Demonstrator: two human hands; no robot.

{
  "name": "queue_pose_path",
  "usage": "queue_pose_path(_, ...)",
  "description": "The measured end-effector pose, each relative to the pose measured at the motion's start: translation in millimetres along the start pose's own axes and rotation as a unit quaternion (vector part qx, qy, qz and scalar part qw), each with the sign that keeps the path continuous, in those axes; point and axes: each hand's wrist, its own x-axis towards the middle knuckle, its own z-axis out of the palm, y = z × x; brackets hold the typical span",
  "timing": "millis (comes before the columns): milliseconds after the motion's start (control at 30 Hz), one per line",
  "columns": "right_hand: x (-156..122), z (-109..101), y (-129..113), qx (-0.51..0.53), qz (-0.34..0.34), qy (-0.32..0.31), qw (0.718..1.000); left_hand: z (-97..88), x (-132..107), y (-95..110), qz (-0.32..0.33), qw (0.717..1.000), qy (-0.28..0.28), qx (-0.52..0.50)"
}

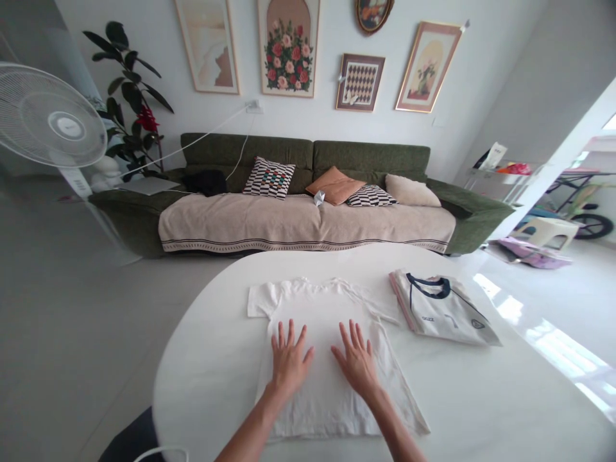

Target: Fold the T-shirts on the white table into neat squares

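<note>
A white T-shirt (pixel 327 398) lies spread out on the white table, its neckline toward the far edge and its hem toward me. My left hand (pixel 289 360) rests palm down on the left half of its front, fingers spread. On the right half, my right hand (pixel 359 364) lies flat in the same way, fingers apart. Neither hand grips the cloth. The left sleeve is laid outward, while the right sleeve looks slightly crumpled. To the right sits a stack of folded shirts (pixel 445 311), a white one with navy trim on top and a pink edge beneath.
The rounded white table (pixel 202 372) fills the foreground. Beyond it stands a green sofa (pixel 370 157) with a beige cover and several cushions. A white standing fan (pixel 67 125) is at the left, with a white cable strung behind it. A white stool (pixel 548 230) stands far right.
</note>
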Motion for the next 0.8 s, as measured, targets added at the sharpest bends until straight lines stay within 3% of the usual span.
queue_pose_path(133,-73,2,-5,-0.014,0.009,0.013,1.0,-6.9,-70,-8,0.06,0.997,-0.045,-0.017)
queue_pose_path(233,-106,4,0,-0.035,0.058,0.003,0.998,-11.8,-94,-20,0.072,0.996,-0.048,-0.008)
queue_pose_path(500,-115,4,0,-0.061,0.094,-0.033,0.993,-15.1,-94,-24,0.079,0.996,-0.034,-0.007)
queue_pose_path(800,-128,-3,9,-0.044,0.072,-0.066,0.994,-17.3,-103,-38,0.058,0.997,-0.044,0.029)
